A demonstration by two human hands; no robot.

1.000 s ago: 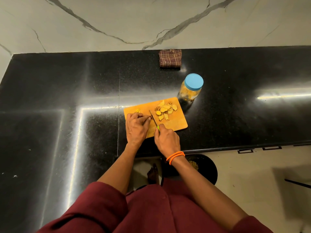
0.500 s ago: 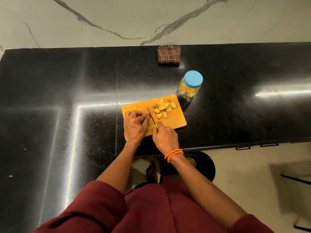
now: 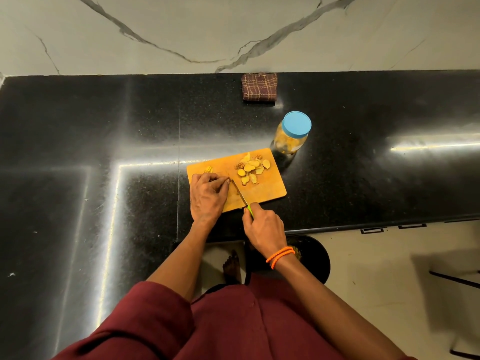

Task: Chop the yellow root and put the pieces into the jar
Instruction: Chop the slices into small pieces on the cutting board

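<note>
On the smooth orange board (image 3: 262, 192), my right hand (image 3: 263, 228) grips a thin green-handled knife (image 3: 240, 193); my curled left hand (image 3: 207, 194) hides whatever it pins. At two o'clock, the blue-lidded jar (image 3: 292, 135) holds yellow pieces.

- the cutting board (image 3: 267, 189) lies at the counter's (image 3: 104, 126) near edge; the left hand (image 3: 207, 197) covers its left end, and the right hand (image 3: 263, 228) with the knife (image 3: 240, 194) crosses the middle.
- a heap of slices (image 3: 252, 168) fills the far right part.
- the capped jar (image 3: 292, 135) stands just beyond the board's far right corner.
- a folded cloth (image 3: 259, 87) sits against the wall.
- wide bare counter lies left and right.
</note>
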